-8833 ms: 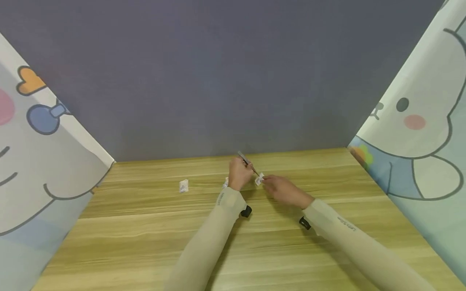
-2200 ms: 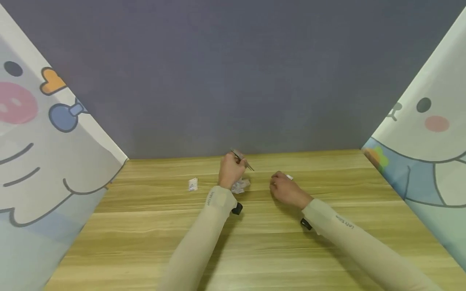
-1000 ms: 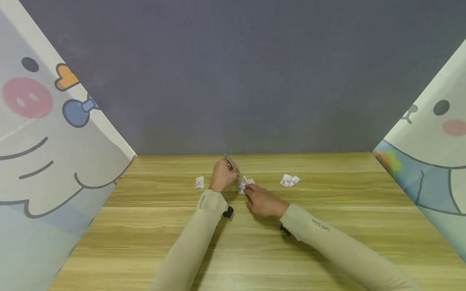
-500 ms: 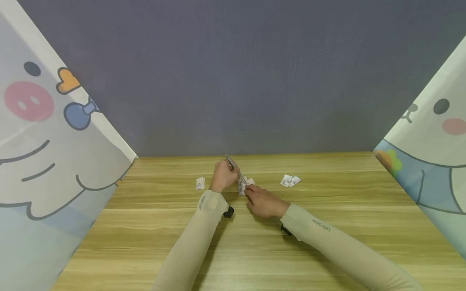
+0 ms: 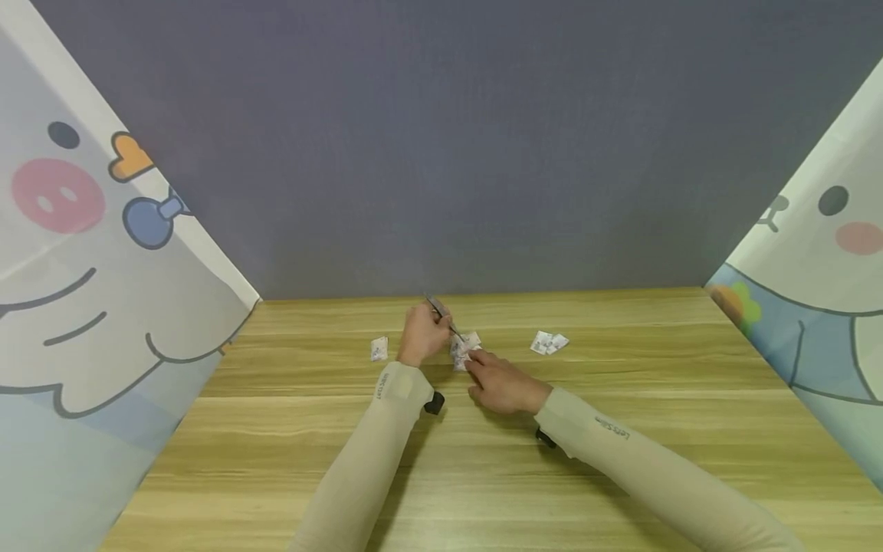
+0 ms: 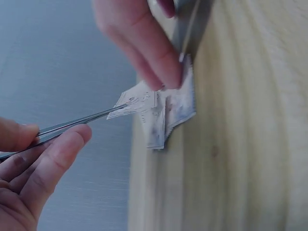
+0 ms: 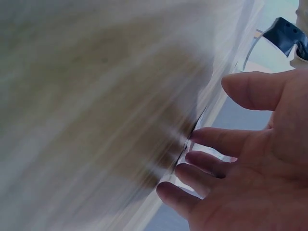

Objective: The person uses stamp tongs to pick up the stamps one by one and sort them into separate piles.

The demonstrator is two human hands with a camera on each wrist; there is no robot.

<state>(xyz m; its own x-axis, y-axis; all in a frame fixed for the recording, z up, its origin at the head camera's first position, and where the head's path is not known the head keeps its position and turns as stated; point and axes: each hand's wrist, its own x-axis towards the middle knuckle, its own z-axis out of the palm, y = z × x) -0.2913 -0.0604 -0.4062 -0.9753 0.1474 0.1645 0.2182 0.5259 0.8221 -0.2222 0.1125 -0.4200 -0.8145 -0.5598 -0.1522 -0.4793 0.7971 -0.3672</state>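
A pair of metal tweezers [image 5: 436,306] is pinched between the thumb and fingers of my left hand [image 5: 422,334]. Their tips meet the corner of a small white printed packet [image 6: 129,102], which overlaps others in a pile [image 6: 180,106] at the table's middle. In the left wrist view the fingers of my right hand [image 5: 502,383] press down on this pile. Those fingers stay fairly straight and spread, the thumb apart, as the right wrist view shows. How many packets lie under them is hidden.
One packet or small stack [image 5: 379,349] lies left of my left hand. Overlapping packets [image 5: 545,342] lie to the right, beyond my right hand. The wood-grain table [image 5: 276,445] ends at a grey panel [image 5: 441,153], with cartoon-printed sheets [image 5: 828,322] at both sides.
My right hand has come left from the right-hand packets to the middle pile. The tweezers, earlier at a packet farther right, now reach this pile. In the last half second, the top packet shifts slightly.
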